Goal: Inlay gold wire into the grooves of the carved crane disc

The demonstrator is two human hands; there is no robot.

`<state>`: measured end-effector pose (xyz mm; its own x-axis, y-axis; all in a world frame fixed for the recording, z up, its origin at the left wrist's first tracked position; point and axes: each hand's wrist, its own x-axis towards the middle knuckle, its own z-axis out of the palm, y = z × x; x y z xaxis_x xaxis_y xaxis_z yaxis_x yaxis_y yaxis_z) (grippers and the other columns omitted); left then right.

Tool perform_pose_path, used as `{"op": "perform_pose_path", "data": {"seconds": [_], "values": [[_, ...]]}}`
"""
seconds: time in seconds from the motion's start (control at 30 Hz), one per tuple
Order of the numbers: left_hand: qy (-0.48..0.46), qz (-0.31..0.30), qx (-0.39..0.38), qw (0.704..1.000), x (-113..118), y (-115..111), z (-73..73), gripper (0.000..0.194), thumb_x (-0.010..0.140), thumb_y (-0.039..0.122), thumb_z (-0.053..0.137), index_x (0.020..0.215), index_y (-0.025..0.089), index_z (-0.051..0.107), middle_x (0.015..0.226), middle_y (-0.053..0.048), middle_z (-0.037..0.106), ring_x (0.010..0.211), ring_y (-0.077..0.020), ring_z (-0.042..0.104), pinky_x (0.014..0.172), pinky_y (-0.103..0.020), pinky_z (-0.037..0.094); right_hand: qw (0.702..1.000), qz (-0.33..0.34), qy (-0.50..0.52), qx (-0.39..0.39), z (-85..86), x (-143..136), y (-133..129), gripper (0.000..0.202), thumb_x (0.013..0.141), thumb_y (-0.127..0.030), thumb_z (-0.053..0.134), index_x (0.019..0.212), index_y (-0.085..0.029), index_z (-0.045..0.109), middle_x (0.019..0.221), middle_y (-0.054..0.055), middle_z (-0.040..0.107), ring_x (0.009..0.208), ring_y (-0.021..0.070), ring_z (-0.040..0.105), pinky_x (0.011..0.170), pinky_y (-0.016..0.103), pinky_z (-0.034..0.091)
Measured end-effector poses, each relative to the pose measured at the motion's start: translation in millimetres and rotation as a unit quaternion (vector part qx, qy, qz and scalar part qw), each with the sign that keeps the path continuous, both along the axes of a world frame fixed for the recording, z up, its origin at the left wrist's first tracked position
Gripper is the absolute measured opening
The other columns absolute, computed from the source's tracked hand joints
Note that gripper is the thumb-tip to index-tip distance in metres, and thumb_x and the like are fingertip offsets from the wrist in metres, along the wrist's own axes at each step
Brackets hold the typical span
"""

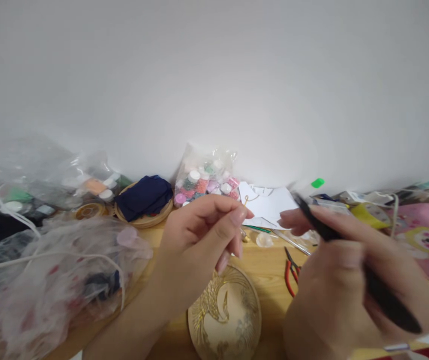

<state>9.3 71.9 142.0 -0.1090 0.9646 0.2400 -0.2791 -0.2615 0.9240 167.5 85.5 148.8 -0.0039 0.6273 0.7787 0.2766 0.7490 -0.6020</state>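
My left hand (203,240) is closed in a pinch on a thin gold wire (246,201), whose small loop sticks up above the fingertips. To the right, my right hand (357,280) is wrapped around a slim black pointed tool (387,302); it is blurred, so I cannot tell its exact kind. Its tip points up and left toward the wire, apart from it. Below my left hand lies a round beige disc (237,320) with a gold raised bird design, partly covered by that hand. Red-handled pliers (291,275) rest beside my right hand.
Behind the hands are a clear bag of small colourful jars (207,180), white paper (270,202) and dark blue cloth (145,197) on a wooden hoop (158,218). Crumpled plastic bags (49,285) and white cables (68,254) fill the left; a pink bag (428,240) lies right.
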Motion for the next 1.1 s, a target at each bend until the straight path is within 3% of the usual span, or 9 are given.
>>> {"op": "perform_pose_path", "data": {"seconds": [0.07, 0.17, 0.33, 0.53, 0.8, 1.1], "values": [[0.032, 0.024, 0.017, 0.999, 0, 1, 0.5, 0.013, 0.090, 0.023, 0.064, 0.079, 0.022, 0.069, 0.052, 0.008, 0.059, 0.037, -0.0024, 0.043, 0.036, -0.011, 0.035, 1.000, -0.011, 0.001, -0.010, 0.3, -2, 2, 0.024, 0.098, -0.022, 0.054, 0.112, -0.027, 0.073, 0.097, 0.003, 0.077, 0.085, 0.0204, 0.074, 0.075, 0.039, 0.059], [0.128, 0.080, 0.068, 0.986, 3, -1, 2.5, 0.013, 0.089, 0.017, 0.063, 0.079, 0.022, 0.070, 0.056, 0.008, 0.060, 0.045, -0.0031, 0.049, 0.043, -0.012, 0.040, 0.999, -0.003, -0.039, -0.017, 0.4, -4, 7, 0.022, 0.093, -0.019, 0.062, 0.108, -0.028, 0.074, 0.094, 0.001, 0.077, 0.083, 0.0177, 0.072, 0.073, 0.035, 0.058], [0.269, 0.156, 0.149, 0.939, 6, -5, 4.6, 0.014, 0.088, 0.012, 0.063, 0.080, 0.022, 0.070, 0.063, 0.008, 0.065, 0.053, -0.0041, 0.055, 0.050, -0.014, 0.044, 0.999, 0.005, -0.054, -0.004, 0.8, -5, 10, 0.019, 0.086, -0.013, 0.069, 0.099, -0.026, 0.075, 0.089, -0.001, 0.076, 0.082, 0.0149, 0.070, 0.076, 0.031, 0.056], [0.337, 0.221, 0.204, 0.892, 9, -8, 0.6, 0.012, 0.088, 0.013, 0.065, 0.086, 0.024, 0.070, 0.065, 0.008, 0.069, 0.049, -0.0051, 0.053, 0.048, -0.018, 0.045, 1.000, 0.008, -0.015, -0.016, 3.0, -6, 9, 0.012, 0.084, -0.015, 0.072, 0.090, -0.026, 0.075, 0.083, -0.001, 0.074, 0.077, 0.0169, 0.069, 0.073, 0.034, 0.056], [0.362, 0.241, 0.237, 0.869, 10, -11, -1.5, 0.014, 0.091, 0.013, 0.064, 0.098, 0.024, 0.069, 0.073, 0.006, 0.073, 0.061, -0.0065, 0.065, 0.056, -0.018, 0.051, 0.998, 0.032, -0.016, -0.043, 5.4, -3, 11, 0.011, 0.083, -0.016, 0.074, 0.087, -0.026, 0.075, 0.081, -0.001, 0.075, 0.077, 0.0166, 0.070, 0.070, 0.033, 0.057], [0.416, 0.185, 0.220, 0.863, 3, -17, 1.8, 0.022, 0.095, 0.016, 0.056, 0.107, 0.027, 0.069, 0.072, 0.001, 0.073, 0.062, -0.0137, 0.067, 0.055, -0.026, 0.052, 0.995, 0.068, -0.007, -0.075, 4.2, -3, 13, 0.013, 0.085, -0.017, 0.072, 0.089, -0.029, 0.074, 0.081, -0.001, 0.074, 0.077, 0.0169, 0.070, 0.068, 0.033, 0.058]]}}
